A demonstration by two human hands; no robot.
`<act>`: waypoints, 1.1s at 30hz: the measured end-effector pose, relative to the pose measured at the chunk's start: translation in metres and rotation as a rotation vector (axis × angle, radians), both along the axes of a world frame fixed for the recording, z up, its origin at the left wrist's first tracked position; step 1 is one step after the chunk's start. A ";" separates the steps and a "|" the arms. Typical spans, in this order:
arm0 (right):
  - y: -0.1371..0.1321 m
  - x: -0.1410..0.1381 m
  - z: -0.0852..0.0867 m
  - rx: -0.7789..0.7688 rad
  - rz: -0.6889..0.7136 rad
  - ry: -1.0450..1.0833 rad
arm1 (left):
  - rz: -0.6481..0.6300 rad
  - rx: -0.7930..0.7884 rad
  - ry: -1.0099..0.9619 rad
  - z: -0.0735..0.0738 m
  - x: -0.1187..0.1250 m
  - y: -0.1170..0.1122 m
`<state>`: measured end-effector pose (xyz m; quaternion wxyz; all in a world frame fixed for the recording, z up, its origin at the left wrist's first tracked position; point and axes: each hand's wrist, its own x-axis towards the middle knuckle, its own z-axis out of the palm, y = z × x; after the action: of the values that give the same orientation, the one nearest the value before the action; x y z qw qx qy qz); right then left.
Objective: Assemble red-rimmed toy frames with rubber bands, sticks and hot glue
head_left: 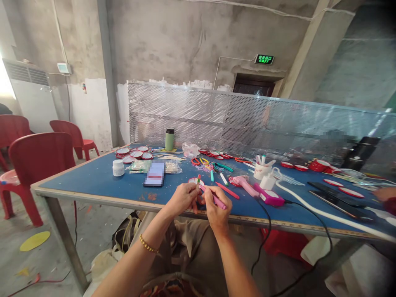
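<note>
Left hand [183, 197], fingertips pinched on a small red-and-green piece [198, 180]; right hand [218, 212], fingers clamped round a pink pen [219, 203], which might skid if that grip loosens.

We take this for a workshop: the walls [161, 45] are grey and only patchily finished, the floor [58, 251] is bare concrete, and a lit exit sign [264, 60] hangs above a doorway [252, 87]. On our long blue bench [93, 181], with a perforated metal screen [185, 111] behind, we see pliers [223, 167], markers [223, 179] and red-rimmed discs [318, 166] (piles of them, much alike). Red plastic chairs [41, 152] stand nearby.
</note>
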<state>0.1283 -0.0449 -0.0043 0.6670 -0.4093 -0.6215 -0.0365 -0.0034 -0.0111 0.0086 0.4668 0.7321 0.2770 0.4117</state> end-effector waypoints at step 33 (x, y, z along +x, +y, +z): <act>0.001 0.000 -0.002 -0.010 0.022 0.031 | 0.005 -0.027 0.002 0.001 0.000 -0.002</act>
<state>0.1282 -0.0436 -0.0058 0.6749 -0.4061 -0.6158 -0.0198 -0.0036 -0.0126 0.0096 0.4753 0.7255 0.2846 0.4084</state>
